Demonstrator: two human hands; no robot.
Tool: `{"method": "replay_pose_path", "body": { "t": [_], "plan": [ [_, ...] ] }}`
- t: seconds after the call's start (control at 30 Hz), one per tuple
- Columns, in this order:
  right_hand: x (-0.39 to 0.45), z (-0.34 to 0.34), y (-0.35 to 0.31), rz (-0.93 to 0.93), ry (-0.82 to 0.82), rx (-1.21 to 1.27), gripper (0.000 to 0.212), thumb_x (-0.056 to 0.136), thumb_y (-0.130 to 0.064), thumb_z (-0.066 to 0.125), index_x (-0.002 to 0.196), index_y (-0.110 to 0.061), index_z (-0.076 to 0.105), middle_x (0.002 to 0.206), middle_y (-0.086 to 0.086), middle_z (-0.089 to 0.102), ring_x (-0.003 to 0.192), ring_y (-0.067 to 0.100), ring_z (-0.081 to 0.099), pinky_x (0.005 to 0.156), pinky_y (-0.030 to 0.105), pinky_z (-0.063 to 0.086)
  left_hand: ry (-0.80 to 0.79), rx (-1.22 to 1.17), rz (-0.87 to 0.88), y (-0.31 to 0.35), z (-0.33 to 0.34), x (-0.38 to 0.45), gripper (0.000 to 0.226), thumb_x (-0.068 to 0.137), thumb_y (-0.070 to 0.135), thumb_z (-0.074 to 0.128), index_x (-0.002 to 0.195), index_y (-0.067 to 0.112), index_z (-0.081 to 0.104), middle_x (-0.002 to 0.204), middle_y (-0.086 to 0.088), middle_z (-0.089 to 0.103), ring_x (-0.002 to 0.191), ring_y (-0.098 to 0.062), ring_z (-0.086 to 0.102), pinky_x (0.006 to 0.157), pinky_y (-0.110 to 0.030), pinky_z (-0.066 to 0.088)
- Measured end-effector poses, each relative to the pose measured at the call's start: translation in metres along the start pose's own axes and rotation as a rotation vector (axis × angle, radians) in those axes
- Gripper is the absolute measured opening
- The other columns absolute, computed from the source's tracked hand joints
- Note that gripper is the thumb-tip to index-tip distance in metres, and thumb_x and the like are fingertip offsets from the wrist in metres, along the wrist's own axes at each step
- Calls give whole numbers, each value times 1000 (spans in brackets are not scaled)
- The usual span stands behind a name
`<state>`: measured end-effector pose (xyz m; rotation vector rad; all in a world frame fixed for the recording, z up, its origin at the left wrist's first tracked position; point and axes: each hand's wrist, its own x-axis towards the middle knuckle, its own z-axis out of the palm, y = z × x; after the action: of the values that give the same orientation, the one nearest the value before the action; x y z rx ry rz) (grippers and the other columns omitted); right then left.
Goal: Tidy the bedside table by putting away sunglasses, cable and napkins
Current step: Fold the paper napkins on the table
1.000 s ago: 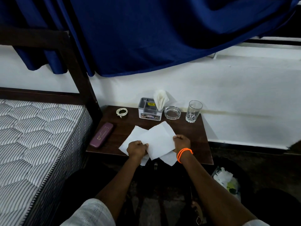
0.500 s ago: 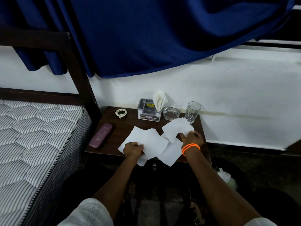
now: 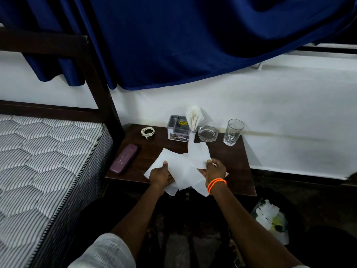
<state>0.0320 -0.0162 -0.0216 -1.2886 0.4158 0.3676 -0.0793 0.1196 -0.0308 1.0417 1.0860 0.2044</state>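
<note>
Several white napkins [image 3: 183, 169] lie overlapped at the front of the dark wooden bedside table [image 3: 231, 161]. My left hand [image 3: 160, 176] presses and grips their left part. My right hand [image 3: 214, 171], with orange bands on the wrist, pinches one napkin [image 3: 198, 153] and holds it up above the pile. A coiled white cable [image 3: 147, 131] lies at the back left of the table. A purple glasses case [image 3: 124, 158], closed, rests at the left edge. A grey holder [image 3: 178, 130] with folded napkins [image 3: 194, 118] standing in it sits at the back.
A glass ashtray [image 3: 207, 133] and a drinking glass [image 3: 232, 132] stand at the back right. A striped mattress [image 3: 38, 161] and dark bed frame [image 3: 104, 97] border the left. A bin with white waste [image 3: 268, 219] sits on the floor, lower right. A blue curtain [image 3: 173, 35] hangs above.
My right hand went out to the right, picked up a napkin near the glass, and has brought it back over the pile. My left hand has stayed on the pile.
</note>
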Motion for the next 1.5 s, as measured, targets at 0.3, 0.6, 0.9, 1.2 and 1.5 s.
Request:
{"method": "replay_pose_path", "body": {
  "t": [0.3, 0.6, 0.9, 1.2, 1.5],
  "plan": [
    [2, -12, 8, -374, 58, -641, 14, 94, -3, 61, 103, 2, 70, 105, 21, 71, 101, 34, 65, 84, 31, 49, -52, -153, -59, 0, -2, -1, 81, 108, 56, 28, 135, -16, 55, 132, -32, 64, 122, -45, 63, 87, -45, 55],
    [4, -10, 18, -557, 10, -782, 13, 99, -10, 57, 101, -4, 68, 92, 16, 72, 86, 26, 63, 72, 22, 39, -20, -166, -32, -3, -6, 0, 83, 105, 60, 33, 127, -15, 60, 122, -30, 69, 92, -34, 68, 63, -36, 58],
    [0, -7, 22, -626, -28, -820, 17, 101, -12, 54, 102, -2, 67, 91, 18, 71, 88, 33, 65, 74, 28, 41, 10, -149, -43, -6, -5, 8, 81, 92, 67, 59, 122, -8, 64, 108, -21, 72, 80, -25, 71, 57, -34, 60],
    [1, -9, 25, -563, -29, -859, 16, 101, -12, 53, 102, -4, 67, 95, 17, 72, 92, 34, 65, 75, 29, 44, 9, -38, -4, -8, -2, 6, 18, 87, 9, 81, 93, -2, 69, 116, -24, 73, 82, -28, 72, 60, -31, 62],
    [2, -11, 22, -588, -105, -893, 18, 100, -18, 57, 99, -5, 69, 95, 13, 73, 91, 29, 66, 69, 20, 32, 51, 1, 38, -11, -1, 12, 39, 83, -4, 81, 117, -14, 64, 124, -27, 67, 102, -39, 69, 85, -47, 60]
  ]
}}
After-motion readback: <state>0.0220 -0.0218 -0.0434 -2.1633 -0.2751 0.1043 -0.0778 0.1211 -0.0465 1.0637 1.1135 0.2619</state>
